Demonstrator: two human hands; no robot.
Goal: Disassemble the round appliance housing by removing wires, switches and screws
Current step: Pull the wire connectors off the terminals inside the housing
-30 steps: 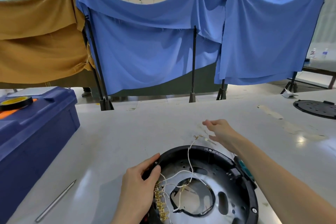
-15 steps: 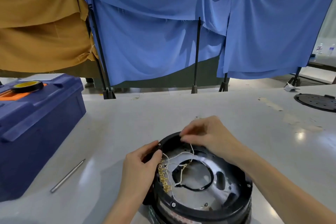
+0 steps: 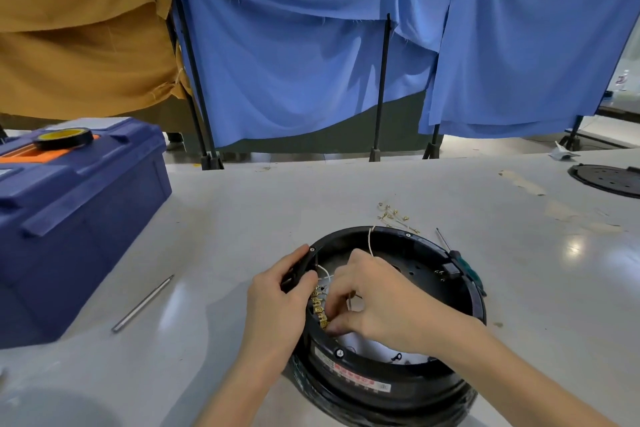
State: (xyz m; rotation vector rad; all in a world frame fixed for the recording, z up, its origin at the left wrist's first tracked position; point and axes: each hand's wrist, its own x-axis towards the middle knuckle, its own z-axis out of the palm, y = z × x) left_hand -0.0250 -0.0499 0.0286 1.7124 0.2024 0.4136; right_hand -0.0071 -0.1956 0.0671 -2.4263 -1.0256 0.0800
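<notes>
My right hand (image 3: 381, 308) is back from the far counter (image 3: 242, 218), where the loose wires with brass lugs (image 3: 394, 213) now lie just beyond the round housing (image 3: 426, 388). It's down inside at the left wall, grip pinching the brass terminals (image 3: 320, 308). My left hand (image 3: 280, 291) stays clenched on the housing's left rim, holding it on the near counter. I'd judge one wire out and the next being pulled; a white wire (image 3: 370, 241) still loops over the far rim.
</notes>
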